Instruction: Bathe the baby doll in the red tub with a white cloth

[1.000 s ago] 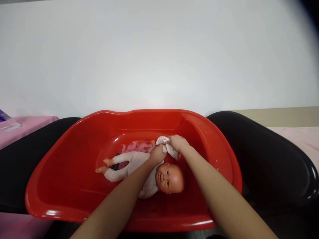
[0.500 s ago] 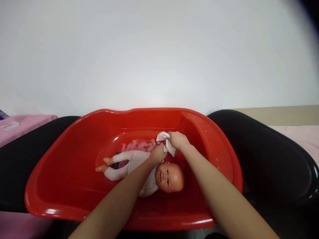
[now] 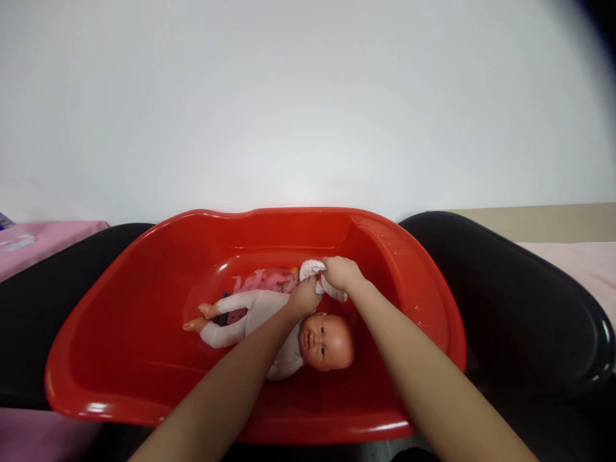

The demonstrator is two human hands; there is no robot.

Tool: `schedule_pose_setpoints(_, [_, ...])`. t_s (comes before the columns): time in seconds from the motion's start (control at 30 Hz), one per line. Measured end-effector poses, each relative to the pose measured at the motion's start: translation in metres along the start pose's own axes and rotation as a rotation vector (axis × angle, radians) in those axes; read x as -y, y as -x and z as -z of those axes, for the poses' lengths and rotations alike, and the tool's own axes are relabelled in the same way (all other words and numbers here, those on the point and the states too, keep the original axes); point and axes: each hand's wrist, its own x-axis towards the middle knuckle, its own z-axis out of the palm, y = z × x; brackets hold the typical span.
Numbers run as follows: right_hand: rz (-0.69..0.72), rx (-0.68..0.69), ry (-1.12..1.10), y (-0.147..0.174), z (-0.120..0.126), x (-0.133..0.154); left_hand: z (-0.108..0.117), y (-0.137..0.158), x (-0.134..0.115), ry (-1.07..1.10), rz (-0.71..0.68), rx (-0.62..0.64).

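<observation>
A baby doll (image 3: 269,327) in a white suit lies on its back in a red plastic tub (image 3: 120,333), head to the right, bare feet to the left. Above its chest, my left hand (image 3: 303,298) and my right hand (image 3: 341,273) both grip a small white cloth (image 3: 312,268), bunched between them. My left forearm crosses over the doll's torso and hides part of it. Pink toy figures (image 3: 267,281) lie in the tub just behind the doll.
The tub sits in a black basin-like surround (image 3: 520,301) that rises on both sides. A pink cloth-covered surface (image 3: 43,240) is at the far left, a pale pink one (image 3: 577,269) at the right. A plain white wall fills the background.
Both hands have stayed together on the white cloth above the doll, shifting slightly; the cloth hangs a little differently between them. The doll has not moved.
</observation>
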Motion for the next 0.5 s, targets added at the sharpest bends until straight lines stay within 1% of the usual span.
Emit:
schedule_pose_setpoints(0.37, [0.001,0.021,0.007,-0.0001,0.0013,0.0014,-0.0034,-0.0012,0.0025,0.009,0.008,-0.004])
schedule_pose_setpoints(0.5, [0.002,0.024,0.010,-0.0001,0.0023,0.0020,-0.0026,-0.0004,0.0011,-0.012,0.005,-0.027])
